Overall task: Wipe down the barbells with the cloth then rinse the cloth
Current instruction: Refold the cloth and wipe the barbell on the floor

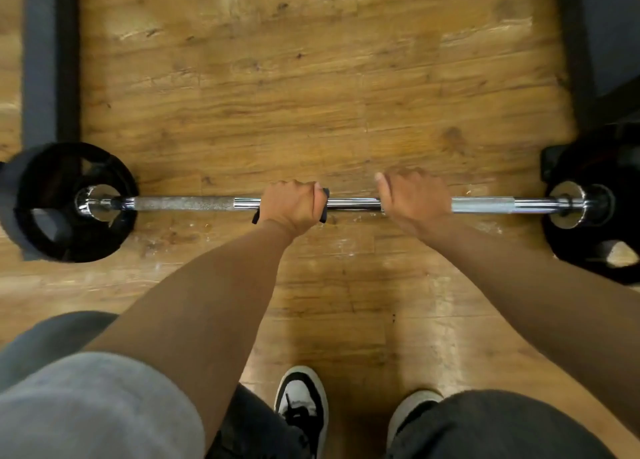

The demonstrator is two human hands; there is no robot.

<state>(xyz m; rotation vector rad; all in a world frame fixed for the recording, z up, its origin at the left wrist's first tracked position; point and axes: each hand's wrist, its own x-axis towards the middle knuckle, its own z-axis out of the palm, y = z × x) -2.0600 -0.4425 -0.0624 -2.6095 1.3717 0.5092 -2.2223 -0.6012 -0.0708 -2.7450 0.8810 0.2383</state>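
Barbell lies on the wood floor, black plates both ends. Left hand clamps a dark cloth round the smooth mid-bar; right hand curls over the bar beside it. Cloth soft, light; bar looks heavy, stiff, slick chrome, so best gripped mid-shaft.

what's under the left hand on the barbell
A dark cloth is wrapped on the barbell shaft beneath the left hand; only its edges poke out either side of the fist. The rest of the cloth and the shaft there are covered.
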